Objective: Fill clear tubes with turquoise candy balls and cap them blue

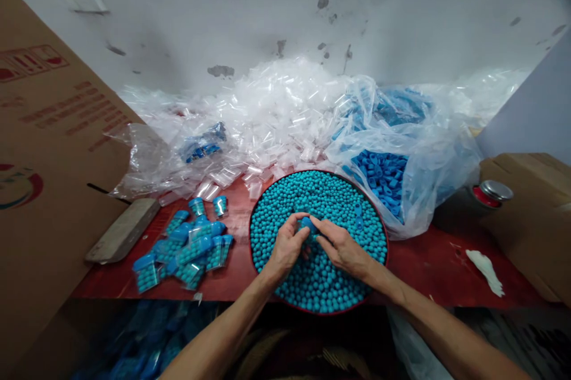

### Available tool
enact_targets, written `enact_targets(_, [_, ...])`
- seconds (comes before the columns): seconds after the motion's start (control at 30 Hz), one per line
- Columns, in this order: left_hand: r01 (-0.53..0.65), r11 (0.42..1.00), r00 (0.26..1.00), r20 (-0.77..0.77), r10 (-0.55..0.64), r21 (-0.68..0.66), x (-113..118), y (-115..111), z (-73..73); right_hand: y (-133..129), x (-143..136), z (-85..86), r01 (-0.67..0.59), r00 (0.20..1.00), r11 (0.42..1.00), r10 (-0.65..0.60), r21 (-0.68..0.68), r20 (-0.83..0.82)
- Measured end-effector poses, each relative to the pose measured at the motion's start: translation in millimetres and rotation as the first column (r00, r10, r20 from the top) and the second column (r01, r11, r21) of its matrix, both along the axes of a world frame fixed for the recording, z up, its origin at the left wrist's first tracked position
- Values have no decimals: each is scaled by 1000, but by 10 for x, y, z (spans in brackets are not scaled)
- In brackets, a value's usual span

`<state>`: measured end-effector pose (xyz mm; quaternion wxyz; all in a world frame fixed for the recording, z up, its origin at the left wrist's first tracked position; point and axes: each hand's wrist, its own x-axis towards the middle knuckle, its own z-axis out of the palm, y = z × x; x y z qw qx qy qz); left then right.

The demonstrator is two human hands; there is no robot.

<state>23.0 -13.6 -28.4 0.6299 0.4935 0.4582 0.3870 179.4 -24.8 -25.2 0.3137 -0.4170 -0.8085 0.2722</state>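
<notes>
Both hands meet above a round red-rimmed tub [386, 243] full of small teal balls [321, 291]. My left hand [285, 246] is closed, its thumb and fingers pinching a small blue cap [307, 224]. From the other side my right hand [341, 244] also grips the cap, fingertips pressed to it. Whatever is below the cap is mostly hidden by the fingers. A couple of loose blue caps [358, 216] lie on the balls to the right. Left of the tub is a pile of clear containers [191, 249] with blue caps and teal balls inside.
Clear empty containers [285, 112] heap against the wall. A plastic bag [428, 172] of blue caps [381, 175] stands at the back right. Cardboard boxes [53, 130] flank the red table [428, 267]; a grey block [125, 231] and a metal-lidded jar [493, 191] sit near them.
</notes>
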Motion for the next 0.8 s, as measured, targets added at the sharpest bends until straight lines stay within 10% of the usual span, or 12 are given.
enact_targets(0.3, [251,968,968,10,-251,-15,-112,-121,157,164,124,205,-11,908,835,-222,-550,-355])
enact_targets(0.53, [81,992,996,13,-83,95,-26,-159,201,-88,-52,262,42,999,988,-45,-149,-19])
enact_targets(0.8, [20,999,998,63,-22,35,15,-161,223,-215,-275,5,197,956,958,-234,207,174])
